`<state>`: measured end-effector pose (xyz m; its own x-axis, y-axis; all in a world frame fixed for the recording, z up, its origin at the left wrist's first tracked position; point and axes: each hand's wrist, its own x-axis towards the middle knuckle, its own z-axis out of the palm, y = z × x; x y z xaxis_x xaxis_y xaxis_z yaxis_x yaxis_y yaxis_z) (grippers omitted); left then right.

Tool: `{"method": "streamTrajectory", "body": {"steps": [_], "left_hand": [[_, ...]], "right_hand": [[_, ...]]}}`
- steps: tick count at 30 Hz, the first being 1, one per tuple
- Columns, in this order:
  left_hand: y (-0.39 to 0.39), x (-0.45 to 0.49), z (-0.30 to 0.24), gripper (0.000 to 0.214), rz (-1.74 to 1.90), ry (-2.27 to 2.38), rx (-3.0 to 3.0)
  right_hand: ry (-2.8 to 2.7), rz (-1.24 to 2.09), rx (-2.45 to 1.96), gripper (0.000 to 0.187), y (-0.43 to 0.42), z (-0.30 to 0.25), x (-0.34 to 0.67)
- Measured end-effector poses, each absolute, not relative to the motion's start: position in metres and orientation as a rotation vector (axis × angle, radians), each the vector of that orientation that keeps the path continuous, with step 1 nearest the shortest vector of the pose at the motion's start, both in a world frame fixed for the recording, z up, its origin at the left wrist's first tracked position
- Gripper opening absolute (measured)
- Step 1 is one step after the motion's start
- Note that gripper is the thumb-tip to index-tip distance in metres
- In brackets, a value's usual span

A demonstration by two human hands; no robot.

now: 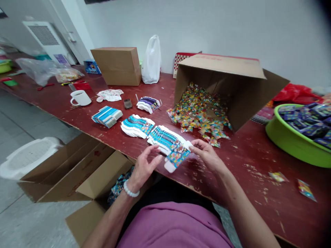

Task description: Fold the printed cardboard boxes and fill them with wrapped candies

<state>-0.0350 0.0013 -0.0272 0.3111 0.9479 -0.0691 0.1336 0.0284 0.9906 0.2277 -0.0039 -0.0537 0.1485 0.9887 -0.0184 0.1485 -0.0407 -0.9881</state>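
Observation:
My right hand (207,154) pinches the edge of a flat blue printed carton (178,155) at the near end of a fanned row of flat cartons (164,137). Beside that row, my left hand (145,164) hovers near the table edge with thumb and fingers apart, holding nothing. A second fanned stack of blue cartons (137,126) lies just left of the row. Farther left sits a blue and white stack of cartons (107,116). Behind them is a small purple carton stack (148,104).
A tipped cardboard box (243,100) spills small wrapped candies (201,113) onto the red table (232,165). At right stands a green basin (292,144) of purple packs. A white mug (80,98) is at left. Below the edge, an open carton (103,179) holds blue packs.

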Motion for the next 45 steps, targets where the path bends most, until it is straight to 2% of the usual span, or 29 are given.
{"method": "streamTrajectory", "body": {"steps": [4,8,12,18,25,30,35,40,45], "left_hand": [[-0.01,-0.014,-0.02,0.06,0.434,0.488,0.957],[-0.026,0.002,-0.025,0.063,0.355,0.26,0.762],[-0.031,0.002,-0.024,0.057,0.394,0.267,0.776],[-0.032,0.003,-0.015,0.057,0.47,0.38,0.813],[-0.035,0.01,-0.016,0.045,0.562,0.57,0.949],[-0.037,0.018,-0.022,0.04,0.624,0.695,0.96],[-0.029,0.015,-0.021,0.033,0.701,0.734,1.148],[-0.029,0.013,-0.019,0.057,0.777,0.756,1.131],[-0.038,0.015,-0.016,0.081,0.91,0.792,1.095]], "right_hand": [[-1.252,1.322,-1.106,0.024,-0.025,-0.016,0.209],[-1.204,1.434,-1.019,0.02,-0.038,-0.001,0.193],[-1.135,1.535,-0.954,0.025,-0.048,0.001,0.188],[-1.063,1.592,-0.865,0.044,-0.061,0.007,0.18],[-1.011,1.687,-0.834,0.037,-0.07,0.001,0.177],[-0.944,1.568,-1.042,0.032,-0.067,-0.016,0.172],[-1.064,1.176,-1.221,0.028,-0.061,-0.017,0.176],[-1.066,1.133,-1.245,0.029,-0.057,-0.016,0.175],[-0.894,1.054,-1.193,0.04,-0.055,-0.018,0.166]]}}
